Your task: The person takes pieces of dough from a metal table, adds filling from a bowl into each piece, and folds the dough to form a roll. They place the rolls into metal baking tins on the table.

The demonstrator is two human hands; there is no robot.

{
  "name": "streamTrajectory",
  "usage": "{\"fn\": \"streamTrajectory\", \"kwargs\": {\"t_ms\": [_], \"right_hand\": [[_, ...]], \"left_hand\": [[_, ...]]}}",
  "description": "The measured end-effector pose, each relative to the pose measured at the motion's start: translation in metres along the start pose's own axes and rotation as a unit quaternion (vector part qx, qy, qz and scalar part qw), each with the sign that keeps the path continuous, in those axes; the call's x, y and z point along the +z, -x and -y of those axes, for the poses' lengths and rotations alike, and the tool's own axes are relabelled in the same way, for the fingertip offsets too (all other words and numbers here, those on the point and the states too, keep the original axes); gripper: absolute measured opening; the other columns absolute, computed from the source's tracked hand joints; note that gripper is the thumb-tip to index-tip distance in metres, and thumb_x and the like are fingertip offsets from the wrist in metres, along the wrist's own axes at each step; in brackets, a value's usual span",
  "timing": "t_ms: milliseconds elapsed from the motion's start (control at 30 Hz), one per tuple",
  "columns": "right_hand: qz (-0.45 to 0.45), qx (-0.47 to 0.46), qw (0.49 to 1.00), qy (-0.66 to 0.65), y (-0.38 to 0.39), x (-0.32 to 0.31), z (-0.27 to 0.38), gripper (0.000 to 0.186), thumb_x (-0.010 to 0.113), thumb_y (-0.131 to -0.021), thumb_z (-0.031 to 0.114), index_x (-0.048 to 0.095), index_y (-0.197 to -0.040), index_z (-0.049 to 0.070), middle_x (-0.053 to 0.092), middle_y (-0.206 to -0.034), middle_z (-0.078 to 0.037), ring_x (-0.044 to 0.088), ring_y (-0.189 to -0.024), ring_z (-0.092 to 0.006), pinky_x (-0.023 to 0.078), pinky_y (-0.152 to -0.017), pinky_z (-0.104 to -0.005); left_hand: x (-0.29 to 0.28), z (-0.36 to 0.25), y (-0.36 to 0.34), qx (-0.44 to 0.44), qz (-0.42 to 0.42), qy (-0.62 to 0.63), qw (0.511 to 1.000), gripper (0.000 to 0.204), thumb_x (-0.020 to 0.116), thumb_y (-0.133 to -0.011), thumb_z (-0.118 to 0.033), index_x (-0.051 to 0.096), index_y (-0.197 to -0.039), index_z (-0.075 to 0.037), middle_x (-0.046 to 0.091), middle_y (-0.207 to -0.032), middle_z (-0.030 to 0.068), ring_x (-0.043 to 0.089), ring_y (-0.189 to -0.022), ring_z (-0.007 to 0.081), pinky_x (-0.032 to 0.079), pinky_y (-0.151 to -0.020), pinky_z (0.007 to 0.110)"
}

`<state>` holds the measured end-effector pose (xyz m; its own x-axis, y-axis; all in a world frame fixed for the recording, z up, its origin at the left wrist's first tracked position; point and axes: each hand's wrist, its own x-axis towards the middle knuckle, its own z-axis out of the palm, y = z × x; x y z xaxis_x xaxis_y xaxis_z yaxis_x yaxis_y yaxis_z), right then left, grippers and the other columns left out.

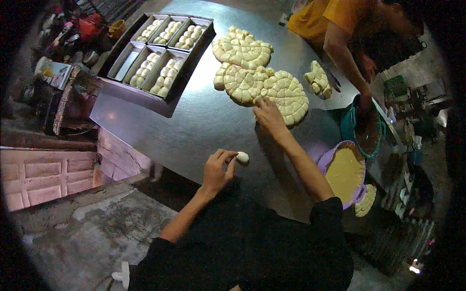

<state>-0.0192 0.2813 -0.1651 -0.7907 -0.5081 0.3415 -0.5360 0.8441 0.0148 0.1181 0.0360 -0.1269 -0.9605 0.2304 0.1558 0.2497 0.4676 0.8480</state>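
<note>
1 small pale dough ball (242, 157) sits on the metal table (179, 131), near the edge closest to the person. The left hand (217, 169) reaches it from the left, fingers bent and close together, with the fingertips at the ball's left side; whether they pinch it or only touch it, I cannot tell. Farther forward and to the right, the right hand (268, 116) has its fingers curled at the near edge of a scored dough round (287, 94); I cannot tell if a piece is held between them.

2 more scored rounds adjoin this round: the middle round (238, 83) to its left and the far round (242, 48) beyond. Right of these 3 lies an irregular dough slab (318, 80).

At the table's far left, a dark tray holds 6 metal tins (129, 62) in 2 rows of 3; 5 contain dough balls, and the near-left tin shows its bare bottom.

To the right, a purple basin (362, 194) contains a yellowish mass, with 1 more scored dough piece (365, 200) beside it. Just beyond, a co-worker in an orange top (349, 17) reaches 1 arm into a teal bucket (347, 123).
</note>
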Motion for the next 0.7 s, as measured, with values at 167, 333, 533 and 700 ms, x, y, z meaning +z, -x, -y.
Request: {"fn": "streamTrajectory", "kwargs": {"t_ms": [167, 333, 533, 700], "right_hand": [[0.090, 0.026, 0.972, -0.214, 0.013, -0.037, 0.059, 0.031, 0.064, -0.077, 0.008, 0.060, -0.108, 0.008, 0.065, -0.094, -0.013, 0.061, -0.095, -0.0288, 0.053, -0.075, -0.0380], [-0.077, 0.249, 0.845, -0.468, 0.085, -0.122, 0.106, 0.025, 0.071, -0.079, 0.003, 0.067, -0.103, 0.004, 0.069, -0.098, -0.012, 0.067, -0.091, -0.0228, 0.054, -0.079, -0.0326], [-0.151, 0.350, 0.746, -0.546, 0.188, -0.177, 0.111, 0.018, 0.071, -0.086, 0.011, 0.068, -0.101, 0.001, 0.069, -0.098, -0.009, 0.066, -0.090, -0.0177, 0.053, -0.083, -0.0313], [-0.291, 0.441, 0.640, -0.558, 0.261, -0.217, 0.106, 0.022, 0.067, -0.089, 0.008, 0.063, -0.107, -0.003, 0.067, -0.101, -0.008, 0.063, -0.095, -0.0158, 0.050, -0.085, -0.0286]], "left_hand": [[0.010, -0.037, 0.018, -0.047, -0.141, 0.028, 0.989, 0.028, 0.063, -0.089, -0.012, 0.061, -0.116, -0.006, 0.059, -0.109, 0.0130, 0.060, -0.098, 0.0259, 0.048, -0.085, 0.036], [0.035, -0.063, 0.035, 0.026, -0.140, 0.029, 0.989, 0.038, 0.060, -0.092, -0.015, 0.053, -0.127, -0.003, 0.054, -0.122, 0.0148, 0.051, -0.117, 0.0289, 0.041, -0.099, 0.039], [0.127, -0.059, 0.044, 0.058, 0.160, 0.188, 0.967, 0.046, 0.061, -0.084, -0.003, 0.052, -0.129, -0.004, 0.057, -0.124, 0.0166, 0.055, -0.117, 0.0316, 0.041, -0.102, 0.041], [0.165, -0.136, 0.067, 0.028, 0.175, 0.334, 0.926, 0.034, 0.053, -0.090, 0.000, 0.057, -0.124, -0.003, 0.062, -0.117, 0.0133, 0.060, -0.109, 0.0238, 0.046, -0.097, 0.036]]}}
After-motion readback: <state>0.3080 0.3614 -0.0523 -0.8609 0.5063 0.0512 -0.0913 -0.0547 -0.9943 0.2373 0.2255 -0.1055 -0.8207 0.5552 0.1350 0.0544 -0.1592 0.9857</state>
